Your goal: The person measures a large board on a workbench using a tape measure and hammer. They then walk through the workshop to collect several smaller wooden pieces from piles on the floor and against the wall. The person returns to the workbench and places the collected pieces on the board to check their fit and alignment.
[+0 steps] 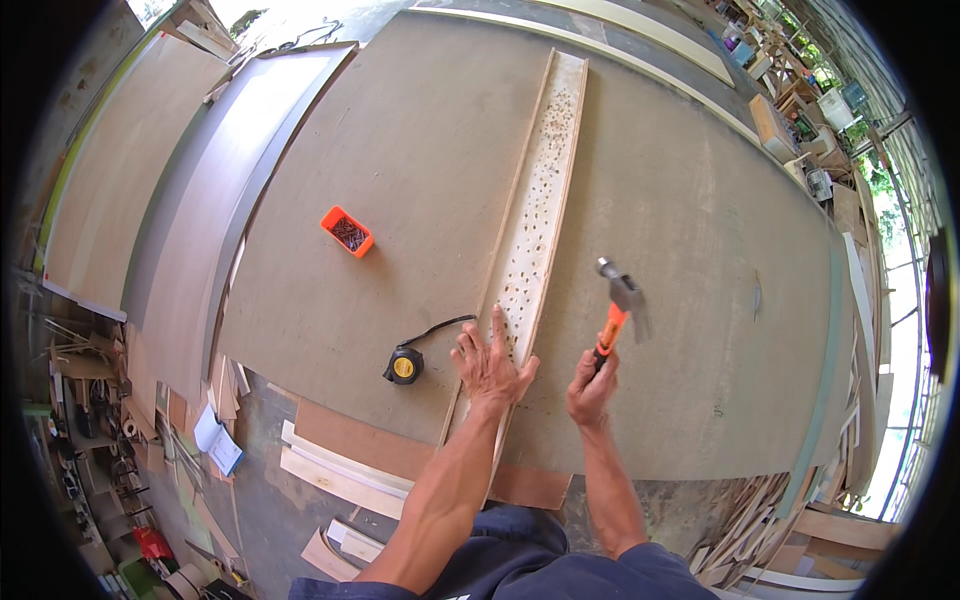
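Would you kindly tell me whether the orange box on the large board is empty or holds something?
It holds something: the orange box is open at the top, and thin, dark pieces, perhaps nails, show inside.

The claw hammer (614,318) has a smooth grey metal head; its orange-and-black handle looks plastic or rubber. The long narrow panel (530,230) is edged in bare wood, its pale face pitted or speckled. The tub (331,217) is smooth orange plastic, the nails (348,235) inside dull metal. The counter (410,190) looks matt and smudged.
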Action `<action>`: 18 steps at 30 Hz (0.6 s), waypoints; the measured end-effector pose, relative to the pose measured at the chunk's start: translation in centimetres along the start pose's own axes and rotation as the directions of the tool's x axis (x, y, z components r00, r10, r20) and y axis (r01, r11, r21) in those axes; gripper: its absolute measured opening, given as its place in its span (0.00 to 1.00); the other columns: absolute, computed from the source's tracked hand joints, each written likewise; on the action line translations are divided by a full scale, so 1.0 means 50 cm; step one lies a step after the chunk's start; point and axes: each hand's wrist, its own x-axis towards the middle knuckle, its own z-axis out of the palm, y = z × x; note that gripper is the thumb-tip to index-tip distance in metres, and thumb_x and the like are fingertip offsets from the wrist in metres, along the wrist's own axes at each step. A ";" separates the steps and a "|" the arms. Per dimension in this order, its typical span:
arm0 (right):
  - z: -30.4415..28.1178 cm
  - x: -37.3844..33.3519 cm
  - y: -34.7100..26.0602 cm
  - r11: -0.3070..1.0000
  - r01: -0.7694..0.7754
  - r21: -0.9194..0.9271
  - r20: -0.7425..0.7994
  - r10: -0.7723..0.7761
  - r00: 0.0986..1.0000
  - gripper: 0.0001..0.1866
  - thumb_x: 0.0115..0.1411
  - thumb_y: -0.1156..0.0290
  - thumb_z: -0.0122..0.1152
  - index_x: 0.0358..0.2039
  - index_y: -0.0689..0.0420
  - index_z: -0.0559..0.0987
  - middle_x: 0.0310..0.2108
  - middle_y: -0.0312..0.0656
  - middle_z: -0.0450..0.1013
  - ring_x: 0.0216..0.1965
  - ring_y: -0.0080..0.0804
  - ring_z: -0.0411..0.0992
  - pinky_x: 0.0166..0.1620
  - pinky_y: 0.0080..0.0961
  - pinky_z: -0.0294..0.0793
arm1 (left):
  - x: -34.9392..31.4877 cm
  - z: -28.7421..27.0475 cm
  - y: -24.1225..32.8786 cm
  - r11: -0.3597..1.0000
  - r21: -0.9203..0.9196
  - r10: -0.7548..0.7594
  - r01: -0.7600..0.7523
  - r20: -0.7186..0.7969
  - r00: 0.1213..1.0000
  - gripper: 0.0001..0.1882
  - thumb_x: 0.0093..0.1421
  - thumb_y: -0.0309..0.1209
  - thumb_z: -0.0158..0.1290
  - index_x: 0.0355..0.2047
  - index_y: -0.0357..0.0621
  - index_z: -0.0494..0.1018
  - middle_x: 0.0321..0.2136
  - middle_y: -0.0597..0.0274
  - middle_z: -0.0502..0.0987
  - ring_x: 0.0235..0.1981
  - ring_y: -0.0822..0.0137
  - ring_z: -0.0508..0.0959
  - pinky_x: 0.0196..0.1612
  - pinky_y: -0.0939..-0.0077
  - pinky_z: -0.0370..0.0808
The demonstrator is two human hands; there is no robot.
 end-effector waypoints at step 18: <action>0.037 0.089 -0.032 0.974 -0.155 -0.165 0.322 0.202 0.925 0.17 0.72 0.65 0.50 0.54 0.64 0.69 0.35 0.66 0.76 0.36 0.68 0.76 0.35 0.54 0.74 | 0.001 0.005 -0.004 1.000 -0.008 0.011 -0.011 -0.037 0.999 0.63 0.43 0.57 0.66 0.74 0.54 0.46 0.58 0.38 0.57 0.59 0.42 0.60 0.57 0.45 0.59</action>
